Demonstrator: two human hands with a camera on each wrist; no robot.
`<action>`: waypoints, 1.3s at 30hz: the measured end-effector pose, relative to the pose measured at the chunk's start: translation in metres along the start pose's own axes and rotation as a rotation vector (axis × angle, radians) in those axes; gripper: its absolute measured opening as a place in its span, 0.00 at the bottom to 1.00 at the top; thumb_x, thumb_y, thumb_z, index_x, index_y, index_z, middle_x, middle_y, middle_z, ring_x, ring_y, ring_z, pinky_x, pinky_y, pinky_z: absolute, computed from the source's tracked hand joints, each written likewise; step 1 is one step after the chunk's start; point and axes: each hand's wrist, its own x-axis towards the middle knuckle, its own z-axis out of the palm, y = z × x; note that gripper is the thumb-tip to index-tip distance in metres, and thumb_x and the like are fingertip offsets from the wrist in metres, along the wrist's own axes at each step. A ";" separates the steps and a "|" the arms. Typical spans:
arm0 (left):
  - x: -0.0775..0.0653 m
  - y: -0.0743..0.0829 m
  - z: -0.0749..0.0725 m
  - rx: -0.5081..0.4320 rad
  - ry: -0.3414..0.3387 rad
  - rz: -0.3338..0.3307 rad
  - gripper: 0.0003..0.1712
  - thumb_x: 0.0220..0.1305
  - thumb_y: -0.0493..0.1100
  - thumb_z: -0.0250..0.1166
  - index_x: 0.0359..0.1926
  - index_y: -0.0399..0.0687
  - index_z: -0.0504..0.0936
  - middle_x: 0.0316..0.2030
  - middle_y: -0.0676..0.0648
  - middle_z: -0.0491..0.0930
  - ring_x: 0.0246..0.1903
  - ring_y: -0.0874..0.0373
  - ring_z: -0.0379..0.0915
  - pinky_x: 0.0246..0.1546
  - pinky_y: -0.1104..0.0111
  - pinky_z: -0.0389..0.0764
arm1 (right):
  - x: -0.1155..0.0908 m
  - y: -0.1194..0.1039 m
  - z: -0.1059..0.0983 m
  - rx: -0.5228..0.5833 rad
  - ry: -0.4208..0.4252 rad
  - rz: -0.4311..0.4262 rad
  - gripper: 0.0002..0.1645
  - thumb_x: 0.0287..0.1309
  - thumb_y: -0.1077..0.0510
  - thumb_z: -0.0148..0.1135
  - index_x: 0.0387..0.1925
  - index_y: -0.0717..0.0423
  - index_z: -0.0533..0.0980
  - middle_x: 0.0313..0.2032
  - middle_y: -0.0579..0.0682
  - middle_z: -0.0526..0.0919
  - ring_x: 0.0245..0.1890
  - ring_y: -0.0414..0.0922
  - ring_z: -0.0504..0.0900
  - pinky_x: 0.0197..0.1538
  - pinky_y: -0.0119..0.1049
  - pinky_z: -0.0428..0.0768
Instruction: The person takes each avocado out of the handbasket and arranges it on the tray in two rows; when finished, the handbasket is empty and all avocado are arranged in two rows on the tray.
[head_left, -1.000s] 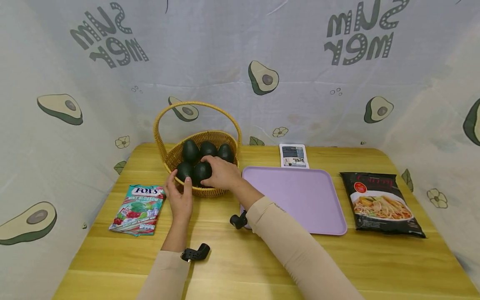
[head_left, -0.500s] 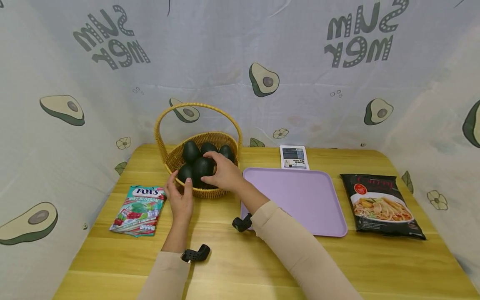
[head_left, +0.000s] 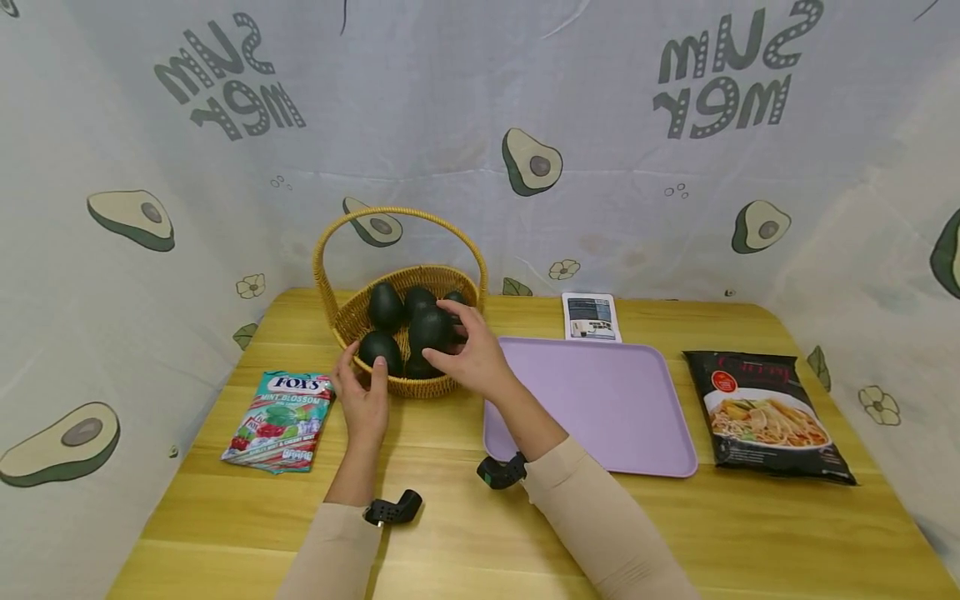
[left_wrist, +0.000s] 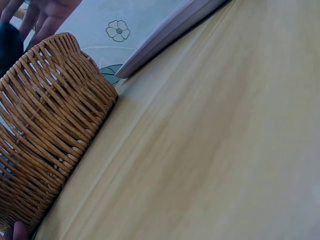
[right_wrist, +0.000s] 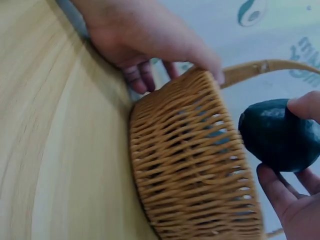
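as avocado (right_wrist: 272, 137) is held, stem end faces basket (right_wrist: 192, 165)

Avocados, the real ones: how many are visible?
6: one avocado held by the right hand; in the basket, three avocados behind, two avocados in front. More may be hidden.

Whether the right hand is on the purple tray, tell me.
No, the right hand grips an avocado over the basket.
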 end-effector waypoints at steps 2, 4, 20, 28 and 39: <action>0.000 0.000 0.000 -0.005 0.000 0.000 0.31 0.75 0.53 0.60 0.74 0.56 0.64 0.72 0.41 0.52 0.58 0.45 0.67 0.55 0.59 0.68 | -0.006 -0.002 -0.006 0.006 0.003 -0.003 0.44 0.55 0.56 0.76 0.72 0.40 0.68 0.68 0.52 0.69 0.60 0.57 0.77 0.57 0.48 0.84; 0.000 0.001 0.000 -0.009 -0.003 0.004 0.31 0.75 0.53 0.60 0.74 0.57 0.64 0.72 0.41 0.52 0.58 0.45 0.66 0.55 0.58 0.68 | -0.012 -0.003 -0.013 0.021 0.001 -0.003 0.44 0.55 0.56 0.76 0.72 0.42 0.68 0.67 0.53 0.69 0.59 0.56 0.78 0.56 0.49 0.84; -0.001 0.000 -0.001 -0.008 -0.004 0.002 0.31 0.75 0.52 0.60 0.74 0.59 0.64 0.72 0.43 0.53 0.58 0.47 0.66 0.55 0.59 0.67 | -0.044 0.024 -0.088 -0.017 0.068 0.160 0.44 0.58 0.58 0.73 0.74 0.48 0.65 0.70 0.61 0.69 0.61 0.61 0.80 0.57 0.55 0.82; -0.002 -0.001 -0.002 0.007 -0.003 0.004 0.31 0.75 0.53 0.60 0.74 0.57 0.64 0.72 0.42 0.53 0.55 0.47 0.64 0.54 0.59 0.67 | -0.036 0.053 -0.084 -0.072 0.119 0.257 0.43 0.60 0.54 0.70 0.74 0.51 0.65 0.70 0.64 0.71 0.63 0.62 0.77 0.59 0.57 0.79; -0.001 -0.001 -0.001 0.001 -0.005 0.009 0.31 0.75 0.53 0.60 0.74 0.56 0.64 0.72 0.42 0.53 0.58 0.45 0.64 0.57 0.56 0.68 | -0.025 0.070 -0.067 -0.139 0.142 0.303 0.43 0.59 0.54 0.70 0.74 0.51 0.66 0.69 0.60 0.73 0.65 0.60 0.75 0.62 0.57 0.75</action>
